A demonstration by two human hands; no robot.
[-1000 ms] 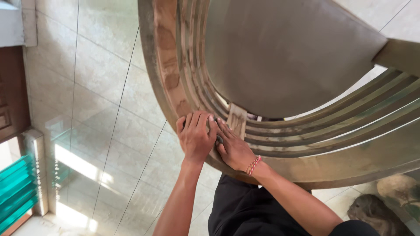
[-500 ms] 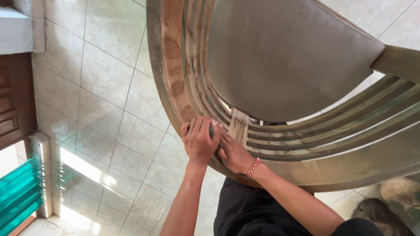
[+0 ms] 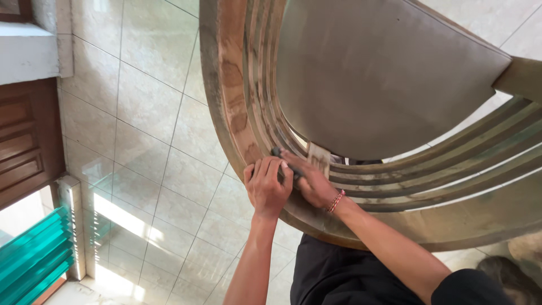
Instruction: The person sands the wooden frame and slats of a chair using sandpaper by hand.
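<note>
- The left hand lies on the curved wooden frame, its fingers bent and close together, pressing down on the wood at the inner edge of the bend.
- The right hand rests just beside it, touching the left; its fingers are curled around a small dark tool, whose tip pokes out above the left hand's fingertips and sits in one of the grooves of the frame.
- A red beaded bracelet circles the right wrist.
- A small pale wooden block sits between the slats, right next to the right hand.
- Beneath lies a tiled floor; a brown wooden door stands at the left.
</note>
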